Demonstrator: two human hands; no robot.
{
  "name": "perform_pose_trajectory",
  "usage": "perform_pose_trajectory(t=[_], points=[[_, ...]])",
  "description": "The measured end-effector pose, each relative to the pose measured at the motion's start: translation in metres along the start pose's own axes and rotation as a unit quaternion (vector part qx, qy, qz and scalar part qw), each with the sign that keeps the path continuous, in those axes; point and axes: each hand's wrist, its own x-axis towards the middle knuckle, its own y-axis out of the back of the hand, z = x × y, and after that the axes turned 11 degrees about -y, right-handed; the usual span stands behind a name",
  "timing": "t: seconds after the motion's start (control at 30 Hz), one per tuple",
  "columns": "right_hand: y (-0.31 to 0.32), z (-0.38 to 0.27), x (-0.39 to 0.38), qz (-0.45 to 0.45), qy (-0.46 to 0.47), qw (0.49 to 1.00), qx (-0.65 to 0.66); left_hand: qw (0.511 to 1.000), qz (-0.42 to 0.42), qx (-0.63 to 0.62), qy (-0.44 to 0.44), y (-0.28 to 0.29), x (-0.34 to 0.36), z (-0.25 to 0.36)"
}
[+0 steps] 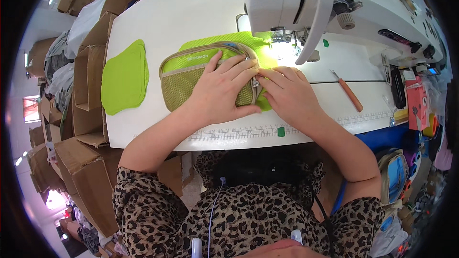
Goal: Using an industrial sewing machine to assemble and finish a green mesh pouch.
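A lime-green and olive mesh zippered pouch (184, 83) lies on the white sewing table, left of the needle area. My left hand (222, 86) rests across its front, fingers stretched out and thumb apart. At the pouch's right edge, my right hand (291, 91) has its fingers bent together on the zippered side, next to a metal zipper pull (256, 82). What the right fingertips pinch is partly hidden. Lime-green mesh fabric (229, 39) lies behind and beneath the pouch, reaching toward the lit presser foot (283, 38) of the sewing machine (330, 5).
A stack of lime-green fabric pieces (125, 79) lies on the left of the table. An orange-handled seam ripper (350, 94) is to the right. A printed ruler (229, 132) runs along the front edge. Cardboard boxes (86, 172) crowd the left side; another pouch (394, 177) sits at lower right.
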Motion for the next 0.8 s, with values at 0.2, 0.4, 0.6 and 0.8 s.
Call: perform_pose_trajectory(t=[0.2,0.4,0.6,0.8], points=[[0.005,0.015,-0.004,-0.023,0.043,0.997,0.053,1.0,-0.016,-0.022,-0.013,0.004,0.003,-0.004],[0.013,0.012,-0.01,-0.018,0.036,0.992,0.117,0.998,-0.014,-0.066,-0.006,0.007,0.0,-0.003],[0.009,0.01,-0.011,0.001,0.045,0.988,0.147,0.996,-0.02,-0.084,0.004,0.011,-0.005,-0.004],[0.012,0.007,-0.013,-0.064,0.032,0.988,0.14,0.995,-0.003,-0.099,-0.006,0.011,-0.006,-0.006]])
